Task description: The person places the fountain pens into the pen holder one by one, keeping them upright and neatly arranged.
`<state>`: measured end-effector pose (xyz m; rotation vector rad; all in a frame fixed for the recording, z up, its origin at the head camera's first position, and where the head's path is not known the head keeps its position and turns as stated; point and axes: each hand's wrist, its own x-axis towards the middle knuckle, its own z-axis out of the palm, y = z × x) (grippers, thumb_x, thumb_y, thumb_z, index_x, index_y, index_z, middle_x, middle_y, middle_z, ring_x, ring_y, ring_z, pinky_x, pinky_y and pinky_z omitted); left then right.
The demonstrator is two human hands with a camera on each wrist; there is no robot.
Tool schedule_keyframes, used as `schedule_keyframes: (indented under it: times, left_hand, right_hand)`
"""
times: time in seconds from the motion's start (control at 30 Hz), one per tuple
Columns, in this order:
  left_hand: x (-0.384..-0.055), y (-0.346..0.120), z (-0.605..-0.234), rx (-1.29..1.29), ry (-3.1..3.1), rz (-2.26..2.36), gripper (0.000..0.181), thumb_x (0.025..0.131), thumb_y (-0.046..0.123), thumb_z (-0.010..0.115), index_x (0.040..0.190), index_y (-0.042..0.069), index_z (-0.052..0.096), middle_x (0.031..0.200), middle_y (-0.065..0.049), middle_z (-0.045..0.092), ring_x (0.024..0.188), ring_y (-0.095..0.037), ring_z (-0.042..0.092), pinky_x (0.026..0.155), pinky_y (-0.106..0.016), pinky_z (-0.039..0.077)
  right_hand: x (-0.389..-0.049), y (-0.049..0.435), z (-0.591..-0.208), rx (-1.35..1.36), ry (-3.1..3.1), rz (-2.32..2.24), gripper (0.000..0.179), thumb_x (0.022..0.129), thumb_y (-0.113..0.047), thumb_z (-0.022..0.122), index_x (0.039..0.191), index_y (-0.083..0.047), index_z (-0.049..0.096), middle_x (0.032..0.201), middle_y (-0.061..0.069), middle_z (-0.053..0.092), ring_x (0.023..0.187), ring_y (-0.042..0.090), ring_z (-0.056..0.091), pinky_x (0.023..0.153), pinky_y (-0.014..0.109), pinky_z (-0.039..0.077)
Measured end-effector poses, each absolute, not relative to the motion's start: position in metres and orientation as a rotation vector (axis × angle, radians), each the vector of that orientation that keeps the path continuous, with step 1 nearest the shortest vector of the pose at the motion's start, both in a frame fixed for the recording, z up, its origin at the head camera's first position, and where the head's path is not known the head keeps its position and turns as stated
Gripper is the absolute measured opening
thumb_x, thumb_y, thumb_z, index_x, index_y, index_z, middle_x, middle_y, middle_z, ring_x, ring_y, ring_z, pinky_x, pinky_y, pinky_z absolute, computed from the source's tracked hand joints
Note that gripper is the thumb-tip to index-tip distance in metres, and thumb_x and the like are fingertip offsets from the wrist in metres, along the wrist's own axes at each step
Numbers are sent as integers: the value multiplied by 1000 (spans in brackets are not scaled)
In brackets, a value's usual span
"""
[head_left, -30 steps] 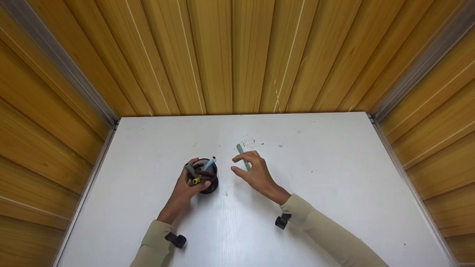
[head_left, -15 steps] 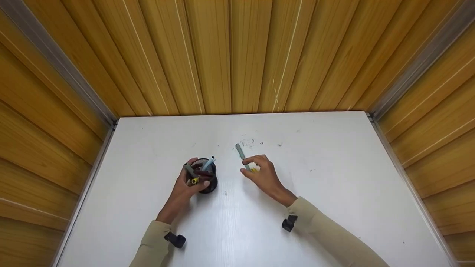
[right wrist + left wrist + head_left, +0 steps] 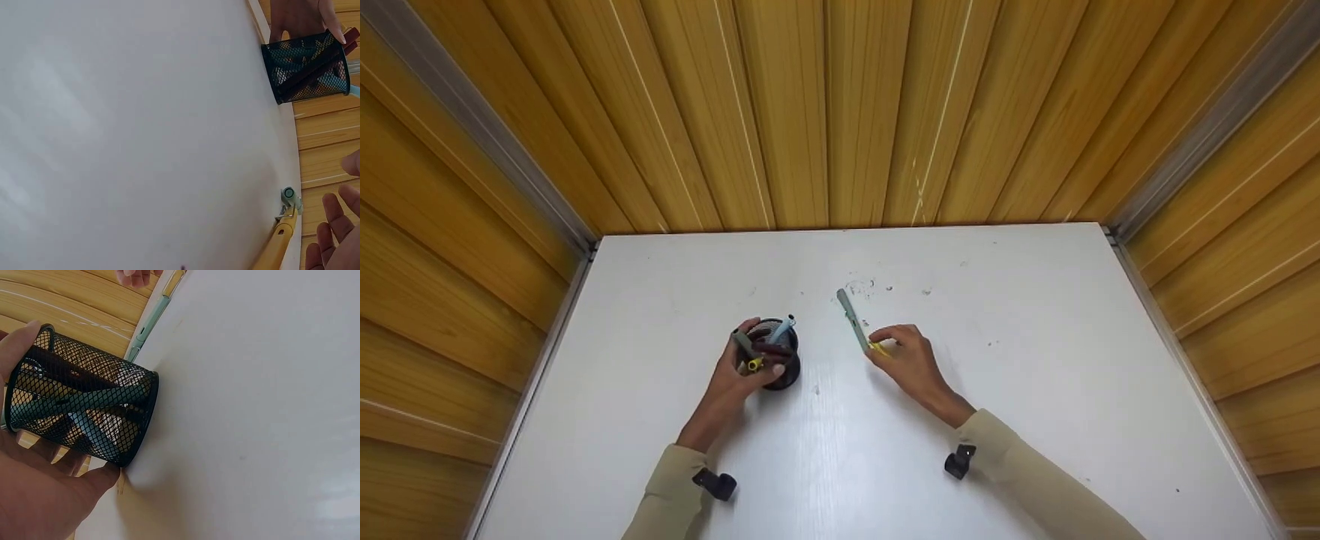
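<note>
My left hand (image 3: 731, 382) grips a black mesh pen cup (image 3: 790, 375), thumb across the near side of its rim. Inside the cup are dark red pens (image 3: 771, 349), a light blue pen (image 3: 784, 328), a grey-green pen (image 3: 742, 343) and a yellow-ended pen (image 3: 755, 365). A pale green pen (image 3: 853, 319) lies on the table to the right. Its near end meets a yellow pen (image 3: 277, 244), which my right hand (image 3: 913, 366) partly hides in the head view. The right wrist view shows the right thumb and fingers (image 3: 334, 216) parted above the yellow pen.
The white table (image 3: 840, 465) bears small dark marks (image 3: 861, 288) beyond the green pen. Yellow wood-look panels (image 3: 862, 112) stand behind and at both sides. A small black camera sits on each wrist.
My right hand has moved right and nearer to me, from over the green pen to the yellow pen, uncovering both more. The left hand and cup have stayed put.
</note>
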<state>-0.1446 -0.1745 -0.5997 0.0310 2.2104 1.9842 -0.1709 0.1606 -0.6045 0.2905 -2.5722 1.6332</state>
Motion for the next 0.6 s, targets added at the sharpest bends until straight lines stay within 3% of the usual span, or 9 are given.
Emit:
schedule_keyframes:
  times: [0.2, 0.6]
  left_hand:
    - [-146, -175, -600, 35, 2211, 1984, 90, 95, 30, 89, 169, 34, 39, 174, -9, 40, 168, -38, 18, 130, -71, 13]
    - [-144, -175, -600, 41, 2206, 1981, 91, 95, 34, 90, 169, 39, 37, 173, -7, 41, 169, -38, 17, 130, -70, 19]
  right_hand:
    - [-169, 170, -610, 255, -2560, 1622, 18, 93, -6, 88, 109, -7, 82, 109, 3, 78, 116, 27, 62, 104, 50, 48]
    - [-160, 184, -623, 192, -2629, 1569, 21, 94, -9, 88, 114, -9, 81, 114, 4, 74, 119, 27, 63, 106, 51, 51]
